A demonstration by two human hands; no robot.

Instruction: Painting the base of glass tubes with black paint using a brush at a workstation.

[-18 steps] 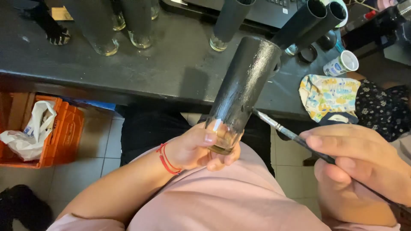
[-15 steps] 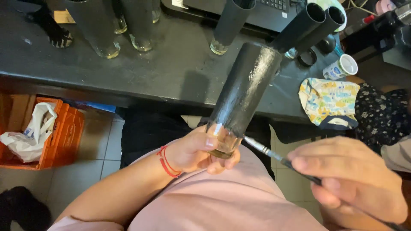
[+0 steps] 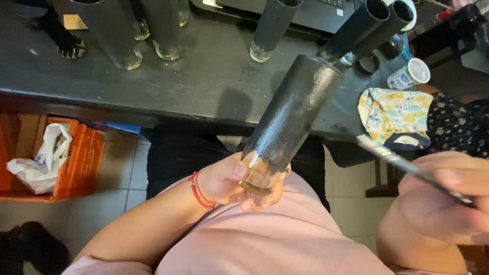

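In the head view, a tall glass (image 3: 288, 122), coated black outside, was held tilted by its clear base in the left hand (image 3: 232, 181), fingers closed round it, just in front of the dark table (image 3: 204, 86). A brush (image 3: 407, 165) was pinched in the right hand (image 3: 443, 203), well to the right of the glass. A moment earlier its tip had lain against the glass near the base; it had since been drawn back and away, so the stroke there was judged finished and the coat close to complete, though streaks were seen along the side. The inside of the glass could not be seen; only an amber tint at the bare base was shown. On the table behind the glass, other black-coated glasses (image 3: 272, 25) stood upright, their clear bottoms apparently empty. A small white cup (image 3: 410, 74) stood to the right of the glass; its contents could not be told. A patterned cloth (image 3: 395, 114) lay below that cup. Left of the glass, on the floor, an orange crate (image 3: 76, 163) held a white bag (image 3: 43, 160).
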